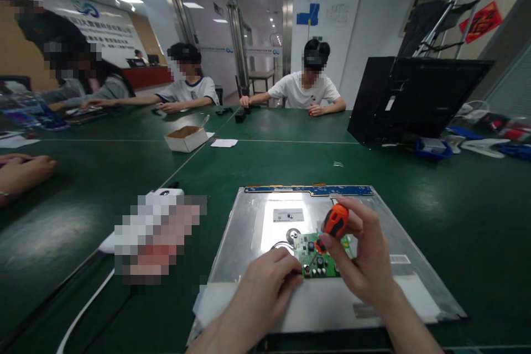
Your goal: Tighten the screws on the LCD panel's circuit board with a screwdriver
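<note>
A flat metal display panel [244,227] lies on the green table in front of me, with a blue circuit strip [307,191] along its far edge. On the panel sits a green circuit board [327,270]. My right hand [367,254] grips a short orange and black screwdriver [335,221], tilted so its shaft points down at the board's near left corner. At that same corner, my left hand [269,282] presses with its fingers closed together at the board's edge. Whether those fingers pinch the board or a wire is hidden. Thin wires [283,244] run beside the board.
Left of the panel are a white device [166,193] and cables [89,300]. An open cardboard box [186,139] stands farther back. A large black monitor [415,99] stands at right, near a blue tray [433,147]. Other people sit around the table; a co-worker's hand [27,174] rests at left.
</note>
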Motion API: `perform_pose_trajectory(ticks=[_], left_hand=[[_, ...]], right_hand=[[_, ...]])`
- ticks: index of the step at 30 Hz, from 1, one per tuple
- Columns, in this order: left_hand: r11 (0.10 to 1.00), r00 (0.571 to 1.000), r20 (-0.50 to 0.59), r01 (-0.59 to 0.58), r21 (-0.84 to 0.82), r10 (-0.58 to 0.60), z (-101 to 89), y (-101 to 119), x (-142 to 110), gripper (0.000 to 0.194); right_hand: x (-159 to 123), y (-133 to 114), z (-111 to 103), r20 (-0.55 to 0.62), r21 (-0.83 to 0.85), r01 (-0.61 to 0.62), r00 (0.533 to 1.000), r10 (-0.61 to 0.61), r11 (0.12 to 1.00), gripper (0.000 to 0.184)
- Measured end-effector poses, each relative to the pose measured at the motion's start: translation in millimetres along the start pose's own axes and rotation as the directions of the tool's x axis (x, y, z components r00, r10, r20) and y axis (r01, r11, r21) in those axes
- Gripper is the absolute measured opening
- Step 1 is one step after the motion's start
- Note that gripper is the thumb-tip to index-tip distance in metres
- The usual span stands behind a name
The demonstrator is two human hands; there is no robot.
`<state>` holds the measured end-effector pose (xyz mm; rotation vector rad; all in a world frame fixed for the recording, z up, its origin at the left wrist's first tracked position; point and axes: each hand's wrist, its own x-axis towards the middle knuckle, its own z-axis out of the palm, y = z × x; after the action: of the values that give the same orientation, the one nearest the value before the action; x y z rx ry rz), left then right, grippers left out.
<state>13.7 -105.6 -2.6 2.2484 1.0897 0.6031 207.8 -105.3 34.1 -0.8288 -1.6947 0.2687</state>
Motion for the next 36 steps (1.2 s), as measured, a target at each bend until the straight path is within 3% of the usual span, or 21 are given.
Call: perform_pose_trajectory(ticks=[9,16,21,30,36], left_hand=[[1.0,1.0,-0.026,-0.008,0.008,0.008,-2.1,3,-4,0.017],[0.999,1.0,-0.023,0.0,-0.034,-0.001,-1.0,2,-4,0.019],[0.998,0.999,-0.037,0.016,-0.058,-0.018,-1.2,2,-3,0.016],[0.997,1.0,-0.007,0.007,-0.083,-0.008,-3.3,2,-3,0.021],[0.995,0.999,-0.016,-0.039,-0.092,0.037,-4.3,1,-3,0.02]], right_hand=[[2,-2,2,-0.023,0.037,0.003,1.0,-0.002,0.999,0.055],[-6,-2,8,0.013,-0.097,0.07,0.998,-0.069,0.993,0.055],[-8,-2,8,0.023,-0.099,0.057,0.998,-0.055,0.993,0.055],[-25,8,9,0.012,-0.097,0.145,0.989,-0.144,0.985,0.062],[-19,2,10,0.046,-0.119,0.197,0.98,-0.193,0.973,0.057]])
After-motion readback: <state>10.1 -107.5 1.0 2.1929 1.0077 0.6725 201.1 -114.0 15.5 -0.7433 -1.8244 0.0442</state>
